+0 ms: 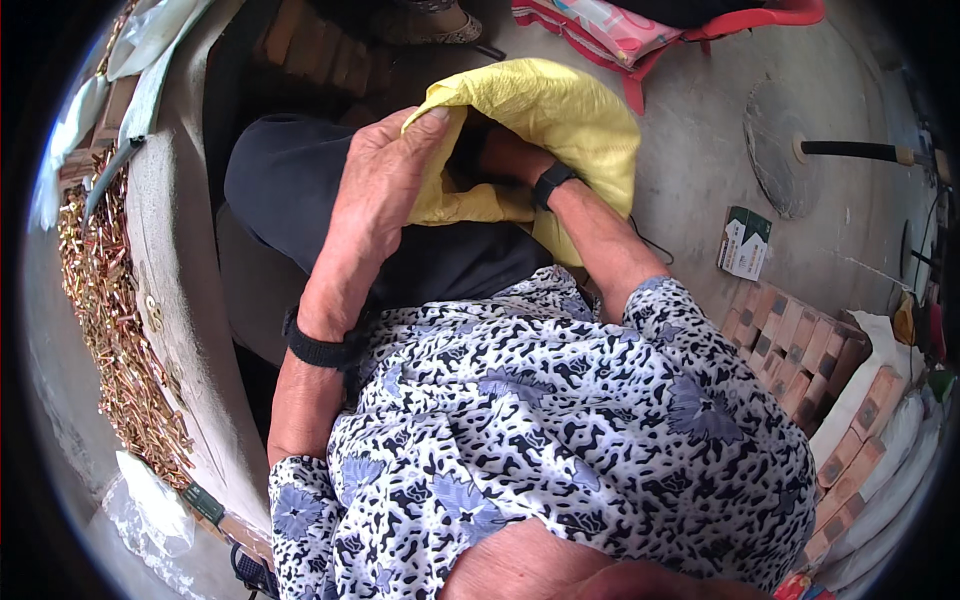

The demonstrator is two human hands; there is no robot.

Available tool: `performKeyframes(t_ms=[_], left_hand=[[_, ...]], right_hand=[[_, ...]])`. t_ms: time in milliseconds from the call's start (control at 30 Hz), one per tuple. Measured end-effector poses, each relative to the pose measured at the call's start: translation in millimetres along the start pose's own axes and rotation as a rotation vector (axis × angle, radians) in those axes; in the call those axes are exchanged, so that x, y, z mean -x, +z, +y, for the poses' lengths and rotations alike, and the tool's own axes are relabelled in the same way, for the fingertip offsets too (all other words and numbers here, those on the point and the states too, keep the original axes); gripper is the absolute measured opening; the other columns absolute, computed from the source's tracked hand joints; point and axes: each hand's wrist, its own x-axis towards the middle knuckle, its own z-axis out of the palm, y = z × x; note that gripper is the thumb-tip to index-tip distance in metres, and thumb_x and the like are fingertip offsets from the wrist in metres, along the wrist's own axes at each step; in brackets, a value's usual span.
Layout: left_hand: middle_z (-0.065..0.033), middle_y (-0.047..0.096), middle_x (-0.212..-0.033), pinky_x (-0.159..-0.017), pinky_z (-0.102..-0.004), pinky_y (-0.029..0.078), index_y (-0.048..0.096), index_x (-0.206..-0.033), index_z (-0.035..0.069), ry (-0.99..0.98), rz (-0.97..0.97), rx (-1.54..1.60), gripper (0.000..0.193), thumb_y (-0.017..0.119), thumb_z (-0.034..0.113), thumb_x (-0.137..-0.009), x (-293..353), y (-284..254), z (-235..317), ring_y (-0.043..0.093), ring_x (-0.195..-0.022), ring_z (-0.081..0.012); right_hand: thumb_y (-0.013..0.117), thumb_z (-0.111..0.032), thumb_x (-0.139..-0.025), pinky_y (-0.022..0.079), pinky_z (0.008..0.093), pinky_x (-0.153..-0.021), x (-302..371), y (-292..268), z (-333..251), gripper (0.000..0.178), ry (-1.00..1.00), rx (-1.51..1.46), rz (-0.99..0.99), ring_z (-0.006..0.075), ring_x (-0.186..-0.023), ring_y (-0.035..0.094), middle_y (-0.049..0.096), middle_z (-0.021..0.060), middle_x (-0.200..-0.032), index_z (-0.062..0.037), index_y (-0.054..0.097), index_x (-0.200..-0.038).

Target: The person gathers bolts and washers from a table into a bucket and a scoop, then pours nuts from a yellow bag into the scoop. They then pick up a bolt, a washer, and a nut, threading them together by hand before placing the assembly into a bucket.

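pinching yellow bag [575, 105] by left rim in left hand [388, 165], with bulk lying rightward, around right hand [512, 158] inside, fingers there too shadowed to tell.

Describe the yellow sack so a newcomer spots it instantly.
Start at the dark trousers. Over them, the left hand holds the sack by its rim; the right hand is inside. It's the only large, bright yellow thing in view.
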Motion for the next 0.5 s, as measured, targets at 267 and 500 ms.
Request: performKeyframes(t_ms=[267,500], left_hand=[[0.0005,0.064,-0.082,-0.067,-0.0202,0.045,0.064,-0.106,-0.001,0.005,-0.113,-0.147,0.026,0.060,0.019,-0.089,19,-1,18,0.054,-0.074,-0.0046],[-0.0007,0.062,-0.077,-0.059,-0.0212,0.045,0.063,-0.102,-0.004,0.026,-0.152,-0.229,0.025,0.061,0.015,-0.087,21,11,26,0.053,-0.066,-0.0048]], right_hand=[[0.054,-0.025,-0.088,0.030,0.0376,-0.105,44,-21,7,0.046,0.106,-0.140,0.112,0.0240,-0.125,0.040,0.045,0.0114,-0.135,-0.0082,0.046,-0.130],[0.054,-0.024,-0.088,0.031,0.0371,-0.102,55,-12,3,0.044,0.115,-0.189,0.114,0.0237,-0.122,0.041,0.046,0.0113,-0.132,-0.0081,0.047,-0.128]])
